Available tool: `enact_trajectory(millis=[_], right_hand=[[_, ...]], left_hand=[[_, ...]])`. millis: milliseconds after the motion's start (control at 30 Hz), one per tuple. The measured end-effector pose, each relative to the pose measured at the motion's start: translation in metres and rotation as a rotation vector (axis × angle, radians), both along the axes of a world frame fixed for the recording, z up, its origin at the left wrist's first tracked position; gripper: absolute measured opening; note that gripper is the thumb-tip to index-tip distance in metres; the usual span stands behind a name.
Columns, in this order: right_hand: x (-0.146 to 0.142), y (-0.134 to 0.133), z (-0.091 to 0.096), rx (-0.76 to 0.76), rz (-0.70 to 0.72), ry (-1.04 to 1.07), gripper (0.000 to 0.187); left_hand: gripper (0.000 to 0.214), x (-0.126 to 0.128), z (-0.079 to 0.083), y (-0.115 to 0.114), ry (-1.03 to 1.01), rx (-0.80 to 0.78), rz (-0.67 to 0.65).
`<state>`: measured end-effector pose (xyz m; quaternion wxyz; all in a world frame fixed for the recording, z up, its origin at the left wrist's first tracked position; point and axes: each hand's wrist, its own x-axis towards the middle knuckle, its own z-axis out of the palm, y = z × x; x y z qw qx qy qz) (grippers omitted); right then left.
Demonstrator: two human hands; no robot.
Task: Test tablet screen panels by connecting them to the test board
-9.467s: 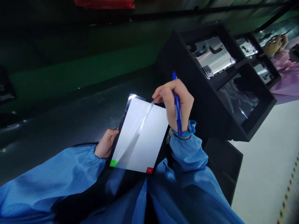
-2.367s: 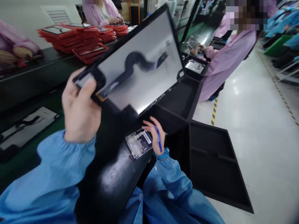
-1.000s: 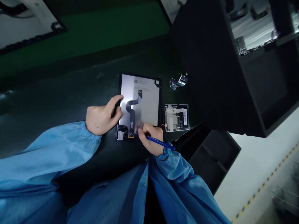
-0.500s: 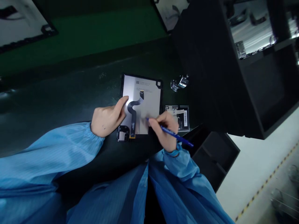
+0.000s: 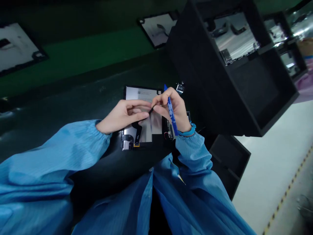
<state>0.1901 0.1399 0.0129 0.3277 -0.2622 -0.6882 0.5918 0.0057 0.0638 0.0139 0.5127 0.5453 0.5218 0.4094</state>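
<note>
A display panel (image 5: 156,126) with a silvery back lies on the dark table in front of me. Its black flat ribbon cable (image 5: 138,133) bends up from the lower edge, and the upper end is lifted off the panel. My left hand (image 5: 123,115) closes thumb and fingers on the cable from the left. My right hand (image 5: 175,106) pinches the cable's free end with thumb and forefinger. A blue pen (image 5: 172,115) is tucked in that same hand, pointing upward. Partly behind my right hand, a small circuit board (image 5: 169,132) sits right of the panel.
A shiny metal piece (image 5: 180,88) lies just beyond my right hand. Black compartment trays (image 5: 207,81) with panels rise at the right; another black tray (image 5: 226,156) is lower. More panels (image 5: 18,49) lie at the back. Part of another person's sleeve (image 5: 304,83) shows far right.
My left hand has gone from the panel's left edge to the cable. The right has moved up, its pen now turned upward, and pinches the cable's end, which was lying flat. The view has shifted.
</note>
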Motion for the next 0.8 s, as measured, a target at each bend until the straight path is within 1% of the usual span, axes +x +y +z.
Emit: enact_trajectory(millis=[33,67,100,167,200,267,333,433,500,567,633,733,800], right_hand=[[0.007,-0.002,0.004,-0.032,0.009,0.009,0.049],[0.014,-0.004,0.007,-0.054,0.015,0.012,0.051],[0.021,-0.005,0.008,-0.064,0.016,0.011,0.053],[0.034,-0.006,0.007,-0.046,0.018,0.009,0.055],[0.041,-0.007,0.004,-0.029,0.023,0.013,0.054],[0.052,-0.008,-0.004,0.002,-0.003,0.02,0.047],[0.063,-0.01,-0.015,0.049,-0.112,-0.013,0.036],[0.075,-0.014,-0.036,0.116,-0.33,-0.096,0.023],[0.08,-0.018,-0.048,0.12,-0.394,-0.114,0.02],[0.082,-0.022,-0.055,0.118,-0.401,-0.12,0.017],[0.083,-0.024,-0.057,0.128,-0.39,-0.137,0.013],[0.084,-0.025,-0.056,0.144,-0.373,-0.169,0.009],[0.085,-0.025,-0.055,0.15,-0.371,-0.181,0.008]], left_hand=[[0.034,0.006,0.004,0.004,-0.102,-0.06,-0.059],[0.032,0.013,0.008,0.007,-0.173,-0.109,-0.09],[0.029,0.02,0.01,0.008,-0.213,-0.146,-0.099],[0.027,0.033,0.014,0.007,-0.206,-0.173,-0.078],[0.027,0.038,0.014,0.005,-0.162,-0.153,-0.054],[0.025,0.047,0.012,0.001,-0.002,-0.038,0.011],[0.021,0.055,0.005,-0.002,0.221,0.126,0.048],[0.018,0.064,-0.01,-0.004,0.523,0.314,0.007],[0.021,0.069,-0.02,-0.006,0.662,0.382,-0.018],[0.024,0.074,-0.027,-0.008,0.761,0.419,-0.029],[0.024,0.077,-0.03,-0.01,0.817,0.45,-0.04],[0.019,0.08,-0.031,-0.012,0.871,0.469,-0.053],[0.017,0.081,-0.029,-0.012,0.902,0.453,-0.062]])
